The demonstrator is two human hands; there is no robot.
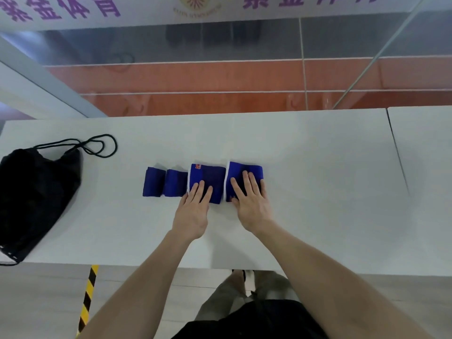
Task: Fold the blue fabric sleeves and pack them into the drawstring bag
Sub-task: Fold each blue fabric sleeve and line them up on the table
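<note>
Several blue fabric sleeves lie in a row on the white table (305, 167). The two small folded ones sit on the left (152, 182) (175, 183). A larger sleeve with an orange logo (211, 173) lies under the fingers of my left hand (194, 211), which rests flat on its near edge. Another large sleeve with a white edge (241, 168) lies under my right hand (250, 199), also flat, fingers spread. The black drawstring bag (36, 192) lies at the table's left end, its cord (102, 145) looped behind it.
A seam between two table tops (397, 152) runs at the right. Beyond the far edge is an orange and grey tiled floor. A yellow-black striped tape (89, 292) marks the floor below the near edge.
</note>
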